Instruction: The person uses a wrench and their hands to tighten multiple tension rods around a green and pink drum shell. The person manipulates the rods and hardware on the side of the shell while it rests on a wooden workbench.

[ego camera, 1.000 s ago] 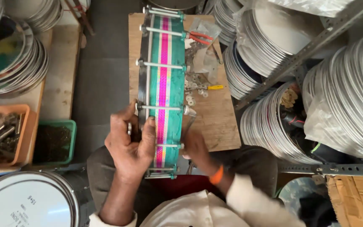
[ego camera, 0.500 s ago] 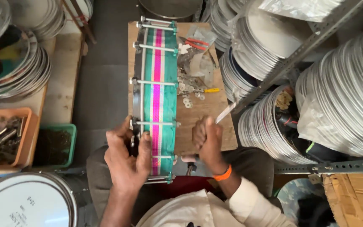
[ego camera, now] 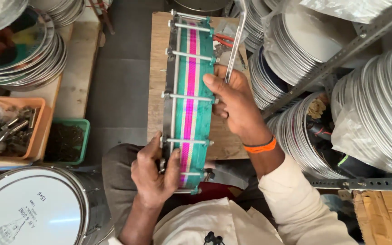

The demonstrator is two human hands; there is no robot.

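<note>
A shallow frame drum [ego camera: 190,68] with a green, pink and white striped shell and metal tension rods stands on edge on a small wooden table [ego camera: 157,81]. My left hand [ego camera: 154,174] grips its near rim and a tension rod. My right hand [ego camera: 234,102] rests against the drum's right side and holds a long metal rod tool [ego camera: 235,43] that points away from me.
Stacks of metal-rimmed drum frames [ego camera: 368,109] fill the shelves at right and top left. An orange tray of metal parts [ego camera: 10,129] and a green box [ego camera: 66,140] sit at left. A large white drum head [ego camera: 28,208] lies at lower left.
My right hand has risen from the drum's near end to its middle, lifting a long metal rod tool. The view has drawn closer. My left hand keeps its grip on the near rim.
</note>
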